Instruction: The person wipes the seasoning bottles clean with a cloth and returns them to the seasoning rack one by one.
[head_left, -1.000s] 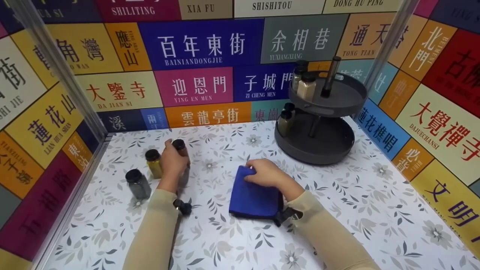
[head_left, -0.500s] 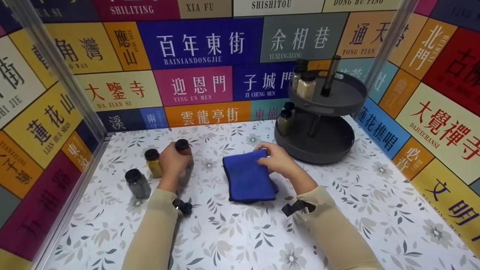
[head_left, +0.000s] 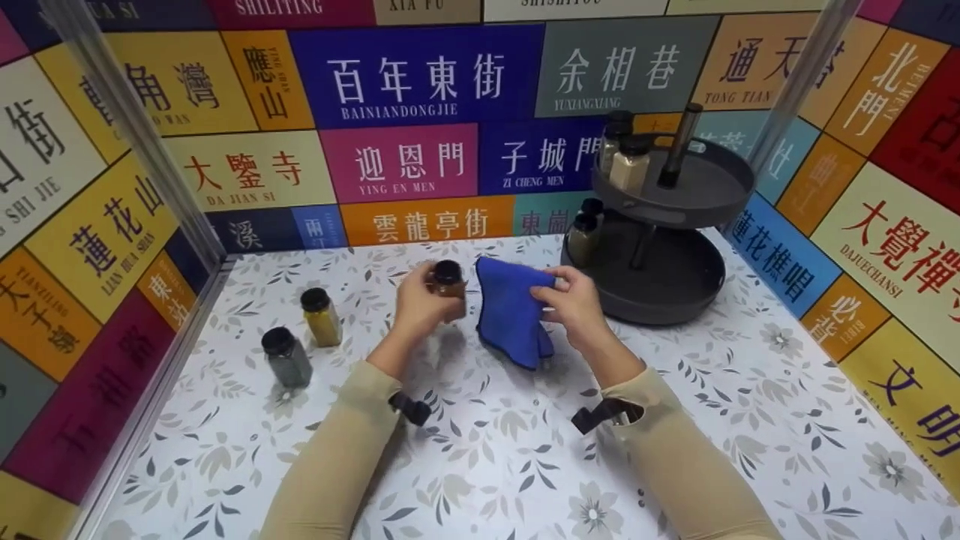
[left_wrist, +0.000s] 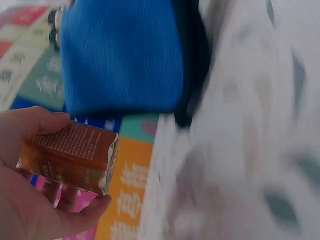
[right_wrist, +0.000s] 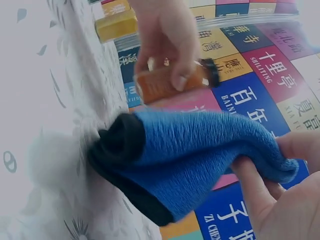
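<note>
Four jars (head_left: 628, 174) stand on the rack (head_left: 652, 309); the yellow jar (head_left: 324, 324) and grey jar (head_left: 289, 366) stand on the table (head_left: 465, 472), untouched. The left hand (head_left: 420, 301) grips the brown jar (head_left: 451, 291), raised; the right hand (head_left: 577, 304) pinches the blue cloth (head_left: 511, 304) near it — no contact made yet, it seems. Since half a second ago, the brown jar has moved rightward — nearer the cloth, which is lifted higher.

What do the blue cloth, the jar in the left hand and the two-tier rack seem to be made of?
Blue cloth: soft matte fabric, maybe microfiber; ribbed nap, floppy folds.
Jar: smooth glass or clear plastic, which I can't tell; its base edge looks pale and see-through.
Rack: probably plastic or painted metal; even, dull dark gray surface.
</note>
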